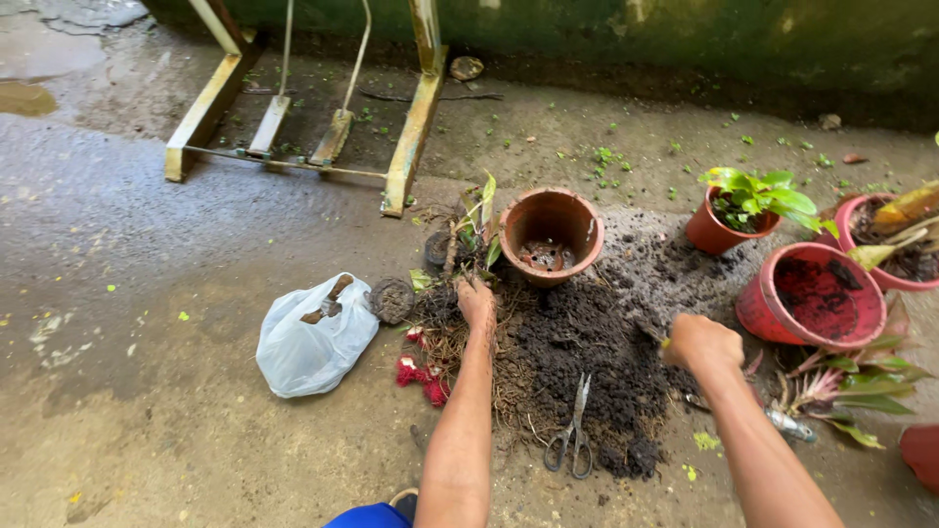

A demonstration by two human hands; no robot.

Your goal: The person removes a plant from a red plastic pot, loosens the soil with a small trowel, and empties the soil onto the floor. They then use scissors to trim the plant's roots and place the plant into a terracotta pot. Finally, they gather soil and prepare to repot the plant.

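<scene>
My left hand (476, 298) reaches into a tangle of roots and soil at the foot of an uprooted plant (468, 235) with long green leaves, its fingers buried at the stem. My right hand (700, 341) is closed in a fist over the dark soil pile (587, 342), apparently gripping a small yellowish thing I cannot make out. An empty terracotta pot (551, 233) with a little soil inside stands just beyond the soil. Grey-handled scissors (574, 430) lie shut on the soil between my arms.
A white plastic bag (313, 337) with a trowel on it lies left. Red gloves (421, 376) lie by the roots. At right stand a potted green plant (745, 205), two red pots (817, 293) and a loose plant (851, 386). A yellow metal frame (303, 108) stands behind.
</scene>
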